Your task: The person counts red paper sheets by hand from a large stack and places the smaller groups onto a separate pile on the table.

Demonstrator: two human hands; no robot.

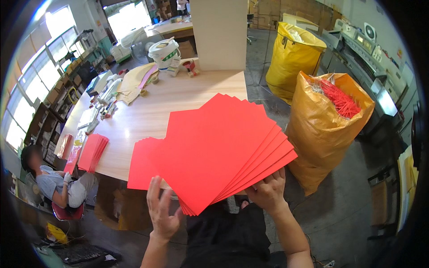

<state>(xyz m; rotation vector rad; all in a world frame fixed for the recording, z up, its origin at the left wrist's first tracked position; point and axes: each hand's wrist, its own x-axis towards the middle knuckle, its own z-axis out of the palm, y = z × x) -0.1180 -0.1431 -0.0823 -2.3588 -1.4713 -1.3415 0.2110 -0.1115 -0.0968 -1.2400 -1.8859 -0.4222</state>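
A fan of large red paper sheets (214, 147) spreads over the near part of the wooden table, with its stepped edges toward the right. My right hand (270, 190) grips the lower right edges of the fan, its fingers partly hidden beneath the paper. By the lower left edge is my left hand (163, 212), fingers apart and holding nothing; whether its fingertips touch the paper I cannot tell. More red sheets (140, 165) lie on the table just left of the fan, partly covered by it.
A seated person (58, 178) works at the left side of the table (196, 91), near a stack of narrow red paper pieces (93, 152). Farther back are a white bucket (165, 54) and tape rolls (191, 68). Orange (324, 134) and yellow sacks (292, 67) stand on the right.
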